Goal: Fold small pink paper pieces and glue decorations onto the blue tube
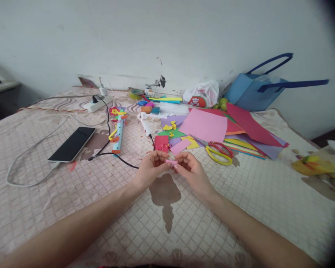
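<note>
"Pink paper strip: where is it held?"

"It is held above the patterned tablecloth, at the middle of the near side, between the two hands."

"How are the fingers placed?"

"One end is pinched between the thumb and fingers of the left hand; the other end is gripped likewise by the right hand. Whether the strip is folded cannot be told."

"What is seen just beyond?"

"Red paper and a small pink piece are laid there, with a large pink sheet spread behind. Scissors with yellow and red handles are seen to the right."

"And to the left?"

"A white glue gun is set down, then a pale blue strip trimmed with coloured bits. Farther left, a phone is plugged into a white cable."
</note>
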`<move>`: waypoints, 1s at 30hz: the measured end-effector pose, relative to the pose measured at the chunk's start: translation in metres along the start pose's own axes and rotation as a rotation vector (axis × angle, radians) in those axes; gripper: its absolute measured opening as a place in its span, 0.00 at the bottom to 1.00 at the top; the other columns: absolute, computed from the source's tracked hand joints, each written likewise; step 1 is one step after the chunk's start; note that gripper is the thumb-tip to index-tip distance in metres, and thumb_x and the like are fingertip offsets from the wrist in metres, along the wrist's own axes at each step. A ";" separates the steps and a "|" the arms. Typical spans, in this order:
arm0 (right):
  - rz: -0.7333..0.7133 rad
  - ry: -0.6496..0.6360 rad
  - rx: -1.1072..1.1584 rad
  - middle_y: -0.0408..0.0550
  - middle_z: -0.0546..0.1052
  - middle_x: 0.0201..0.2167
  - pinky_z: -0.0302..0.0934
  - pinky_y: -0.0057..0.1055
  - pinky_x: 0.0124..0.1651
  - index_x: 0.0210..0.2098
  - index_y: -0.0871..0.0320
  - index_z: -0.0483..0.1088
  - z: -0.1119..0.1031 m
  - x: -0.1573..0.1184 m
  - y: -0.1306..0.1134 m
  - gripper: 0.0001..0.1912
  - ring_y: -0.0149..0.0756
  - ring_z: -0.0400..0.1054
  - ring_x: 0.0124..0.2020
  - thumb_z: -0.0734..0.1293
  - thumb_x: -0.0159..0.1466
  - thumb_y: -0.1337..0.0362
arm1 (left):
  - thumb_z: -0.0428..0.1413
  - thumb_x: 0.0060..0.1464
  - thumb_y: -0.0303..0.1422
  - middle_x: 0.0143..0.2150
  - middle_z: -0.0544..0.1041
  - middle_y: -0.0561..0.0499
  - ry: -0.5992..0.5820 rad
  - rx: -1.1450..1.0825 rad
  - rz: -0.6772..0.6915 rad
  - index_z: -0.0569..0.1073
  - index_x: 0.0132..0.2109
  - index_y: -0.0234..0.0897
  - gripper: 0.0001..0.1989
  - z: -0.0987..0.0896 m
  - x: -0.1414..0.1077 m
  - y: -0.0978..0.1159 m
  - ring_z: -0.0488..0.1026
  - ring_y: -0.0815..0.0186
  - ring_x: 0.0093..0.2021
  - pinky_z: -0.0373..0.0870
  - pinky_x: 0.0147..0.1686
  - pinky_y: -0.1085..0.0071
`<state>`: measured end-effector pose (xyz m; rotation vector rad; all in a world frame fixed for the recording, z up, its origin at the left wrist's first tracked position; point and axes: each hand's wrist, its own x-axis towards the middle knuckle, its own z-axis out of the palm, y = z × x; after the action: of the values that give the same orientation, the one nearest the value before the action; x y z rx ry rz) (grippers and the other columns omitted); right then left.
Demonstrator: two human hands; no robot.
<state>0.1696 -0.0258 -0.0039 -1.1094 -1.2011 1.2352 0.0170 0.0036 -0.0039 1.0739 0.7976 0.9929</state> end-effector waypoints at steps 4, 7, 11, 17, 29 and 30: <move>0.007 -0.003 0.006 0.41 0.69 0.29 0.63 0.30 0.37 0.36 0.55 0.63 0.000 0.000 -0.001 0.10 0.30 0.65 0.31 0.67 0.55 0.64 | 0.63 0.43 0.30 0.31 0.74 0.51 0.001 0.002 0.000 0.69 0.38 0.32 0.14 0.000 0.000 0.000 0.72 0.71 0.32 0.69 0.36 0.72; 0.014 -0.016 0.016 0.41 0.69 0.29 0.63 0.29 0.37 0.35 0.55 0.64 -0.001 0.000 -0.001 0.09 0.30 0.65 0.31 0.67 0.56 0.64 | 0.63 0.43 0.30 0.30 0.74 0.51 0.005 0.007 -0.002 0.69 0.38 0.32 0.14 0.000 0.000 0.000 0.72 0.71 0.31 0.69 0.35 0.73; 0.039 -0.075 0.034 0.42 0.71 0.31 0.62 0.29 0.37 0.35 0.55 0.66 -0.002 0.001 -0.001 0.09 0.30 0.66 0.32 0.68 0.56 0.62 | 0.63 0.43 0.30 0.30 0.74 0.51 0.005 0.014 -0.004 0.70 0.37 0.31 0.14 0.000 -0.001 0.002 0.72 0.71 0.31 0.68 0.34 0.74; 0.048 -0.083 -0.070 0.41 0.69 0.24 0.57 0.26 0.28 0.31 0.58 0.68 -0.003 0.002 -0.003 0.09 0.28 0.62 0.25 0.67 0.58 0.58 | 0.63 0.43 0.29 0.31 0.74 0.51 0.001 0.050 -0.009 0.69 0.38 0.31 0.15 0.000 -0.001 0.005 0.71 0.71 0.31 0.67 0.34 0.75; 0.028 -0.048 -0.150 0.41 0.68 0.22 0.57 0.27 0.27 0.27 0.58 0.67 -0.004 0.001 -0.003 0.10 0.29 0.62 0.24 0.66 0.58 0.57 | 0.63 0.42 0.30 0.31 0.75 0.51 0.004 0.053 -0.010 0.69 0.38 0.32 0.15 0.001 -0.002 0.001 0.72 0.70 0.32 0.68 0.35 0.73; 0.025 -0.046 -0.150 0.41 0.68 0.22 0.57 0.27 0.27 0.27 0.58 0.67 -0.004 0.001 -0.003 0.10 0.29 0.62 0.24 0.66 0.58 0.58 | 0.63 0.42 0.30 0.31 0.74 0.51 0.002 0.052 -0.011 0.69 0.38 0.32 0.15 0.001 -0.002 0.001 0.72 0.70 0.31 0.68 0.35 0.73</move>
<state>0.1737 -0.0248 -0.0016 -1.2146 -1.3361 1.2113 0.0168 0.0022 -0.0028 1.1122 0.8336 0.9685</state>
